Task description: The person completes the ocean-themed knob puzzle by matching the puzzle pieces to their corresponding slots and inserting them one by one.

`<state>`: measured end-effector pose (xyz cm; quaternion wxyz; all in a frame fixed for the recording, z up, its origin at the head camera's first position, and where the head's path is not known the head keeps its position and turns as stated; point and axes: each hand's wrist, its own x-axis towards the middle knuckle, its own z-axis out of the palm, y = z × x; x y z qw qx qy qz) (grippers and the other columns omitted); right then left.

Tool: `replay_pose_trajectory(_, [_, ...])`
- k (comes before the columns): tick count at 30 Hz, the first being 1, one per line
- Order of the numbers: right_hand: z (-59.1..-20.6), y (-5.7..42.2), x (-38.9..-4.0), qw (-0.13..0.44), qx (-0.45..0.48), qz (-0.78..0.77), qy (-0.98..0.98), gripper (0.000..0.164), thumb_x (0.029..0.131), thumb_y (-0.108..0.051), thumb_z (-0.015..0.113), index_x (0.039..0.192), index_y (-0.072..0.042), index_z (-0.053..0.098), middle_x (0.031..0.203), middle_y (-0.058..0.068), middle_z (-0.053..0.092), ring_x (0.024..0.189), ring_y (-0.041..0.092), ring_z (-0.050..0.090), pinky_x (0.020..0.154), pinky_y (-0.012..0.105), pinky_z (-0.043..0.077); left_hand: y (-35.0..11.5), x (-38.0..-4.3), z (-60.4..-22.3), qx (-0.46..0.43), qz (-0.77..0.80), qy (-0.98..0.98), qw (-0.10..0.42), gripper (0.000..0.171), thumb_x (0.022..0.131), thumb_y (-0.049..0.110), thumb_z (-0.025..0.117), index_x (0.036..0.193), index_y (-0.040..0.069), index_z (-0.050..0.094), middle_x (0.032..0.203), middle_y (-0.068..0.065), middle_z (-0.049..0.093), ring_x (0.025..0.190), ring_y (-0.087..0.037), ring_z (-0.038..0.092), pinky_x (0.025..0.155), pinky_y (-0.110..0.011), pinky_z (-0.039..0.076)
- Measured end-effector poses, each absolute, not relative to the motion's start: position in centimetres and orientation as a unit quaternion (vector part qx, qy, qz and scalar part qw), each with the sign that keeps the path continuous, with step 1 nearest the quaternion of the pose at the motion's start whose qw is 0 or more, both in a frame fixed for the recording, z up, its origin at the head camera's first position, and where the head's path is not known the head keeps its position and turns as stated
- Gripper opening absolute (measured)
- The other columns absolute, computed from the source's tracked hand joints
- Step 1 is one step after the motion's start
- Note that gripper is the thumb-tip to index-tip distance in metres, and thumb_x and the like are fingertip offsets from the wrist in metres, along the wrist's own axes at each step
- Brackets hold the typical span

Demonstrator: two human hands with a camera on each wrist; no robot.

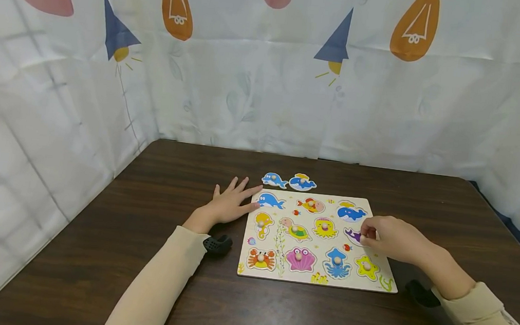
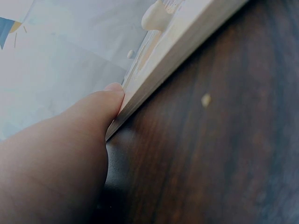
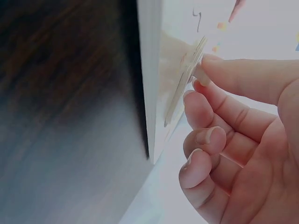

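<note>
A wooden peg puzzle board point(image 1: 326, 199) with sea animals lies flat on the dark table. At its right side my right hand point(image 1: 394, 239) pinches the small knob point(image 3: 201, 76) of a purple sea-animal piece point(image 1: 352, 235) between thumb and forefinger. The right wrist view shows this piece edge-on, tilted against the board's face; whether it sits in its recess I cannot tell. My left hand point(image 1: 224, 206) rests with fingers spread at the board's upper left, its thumb point(image 2: 117, 91) touching the board's edge.
Just behind the board lie two loose knobbed pieces, a blue dolphin-like one point(image 1: 274, 180) and a blue whale point(image 1: 302, 182). Knobbed pieces on the board include a crab point(image 1: 253, 261), a pink shell point(image 1: 304, 263) and a yellow starfish point(image 1: 363, 272). A patterned curtain point(image 1: 266, 96) hangs behind the table.
</note>
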<state>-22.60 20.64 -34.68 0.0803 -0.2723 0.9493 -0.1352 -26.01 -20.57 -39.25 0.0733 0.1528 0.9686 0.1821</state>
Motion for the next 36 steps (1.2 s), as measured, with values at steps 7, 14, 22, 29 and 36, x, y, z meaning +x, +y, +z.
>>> replay_pose_trajectory(7, [-34.75,20.91,-22.60,0.093,-0.268,-0.142,0.948,0.009,0.092,-0.018,0.077,0.096,-0.012,0.072,0.079,-0.006,0.056,0.070,0.013,0.050,0.058,0.029,0.043,-20.54,-25.96,-39.33,0.153,0.183,0.968,0.073,0.067,0.106,0.058,0.044,0.165,0.033,0.025,0.171,-0.012,0.007,0.156,-0.039,-0.004,0.113,-0.075,-0.006])
replay_pose_trajectory(14, [-34.78,20.79,-22.45,0.088,-0.265,-0.142,0.950,0.011,0.092,-0.018,0.078,0.097,-0.011,0.072,0.078,-0.005,0.056,0.069,0.013,0.050,0.058,0.029,0.043,-20.56,-25.99,-39.37,0.152,0.181,0.969,0.074,0.067,0.106,0.059,0.043,0.165,0.033,0.025,0.171,-0.012,0.007,0.156,-0.039,-0.004,0.113,-0.075,-0.006])
replay_pose_trajectory(22, [-34.83,20.58,-22.37,0.076,-0.253,-0.138,0.954,0.010,0.091,-0.018,0.077,0.094,-0.010,0.072,0.076,-0.004,0.054,0.067,0.013,0.049,0.057,0.030,0.040,-20.57,-25.99,-39.39,0.153,0.180,0.969,0.072,0.067,0.106,0.059,0.043,0.165,0.033,0.025,0.171,-0.012,0.006,0.156,-0.039,-0.004,0.113,-0.075,-0.006])
replay_pose_trajectory(29, [-34.92,20.60,-22.47,0.077,-0.247,-0.136,0.956,0.012,0.092,-0.020,0.078,0.095,-0.010,0.072,0.076,-0.004,0.054,0.067,0.014,0.049,0.058,0.030,0.041,-20.48,-26.06,-39.33,0.154,0.181,0.969,0.073,0.067,0.106,0.059,0.043,0.165,0.033,0.025,0.171,-0.012,0.006,0.156,-0.039,-0.004,0.113,-0.075,-0.006])
replay_pose_trajectory(36, [-34.94,20.58,-22.62,0.080,-0.246,-0.140,0.956,0.012,0.092,-0.019,0.078,0.096,-0.009,0.072,0.077,-0.003,0.056,0.068,0.014,0.049,0.058,0.031,0.041,-20.54,-26.06,-39.28,0.153,0.182,0.969,0.073,0.067,0.106,0.059,0.043,0.165,0.033,0.025,0.171,-0.012,0.007,0.156,-0.039,-0.004,0.112,-0.075,-0.005])
